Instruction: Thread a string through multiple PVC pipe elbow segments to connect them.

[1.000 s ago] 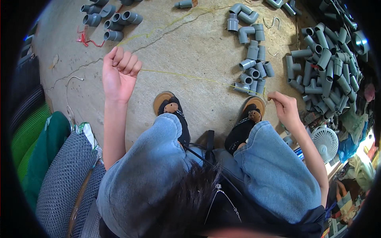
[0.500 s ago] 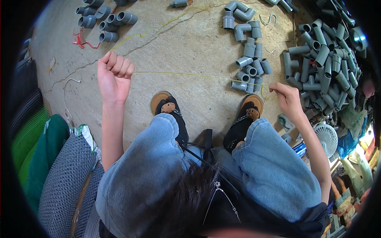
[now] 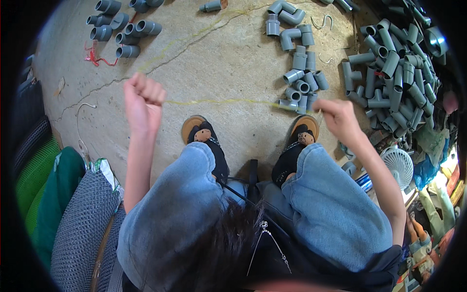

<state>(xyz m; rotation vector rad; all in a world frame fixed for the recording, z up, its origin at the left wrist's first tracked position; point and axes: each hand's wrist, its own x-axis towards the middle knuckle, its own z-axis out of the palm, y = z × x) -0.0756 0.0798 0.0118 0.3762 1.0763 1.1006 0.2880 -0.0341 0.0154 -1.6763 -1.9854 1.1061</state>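
Observation:
A thin yellow string point(image 3: 228, 101) stretches across between my two fists, over the concrete floor. My left hand point(image 3: 144, 100) is closed round one part of it, and a further length runs from that fist up along the floor toward the far side. Pinched fingers of my right hand point(image 3: 338, 117) hold the other part, beside a group of grey pipe fittings point(image 3: 302, 86). The string sags slightly and looks blurred. Both hands are above the floor, in front of my knees.
Grey couplings point(image 3: 127, 51) stand at the far left by a red string point(image 3: 92, 59). A big pile of grey tees point(image 3: 389, 63) fills the right, above a white fan point(image 3: 397, 167). Rolled mesh point(image 3: 82, 219) lies at the left. Metal hooks point(image 3: 322, 22) lie on the floor.
My right hand has moved left toward my left hand, which has dropped slightly. The string between them has gone from taut to a little slack. The view has shifted slightly.

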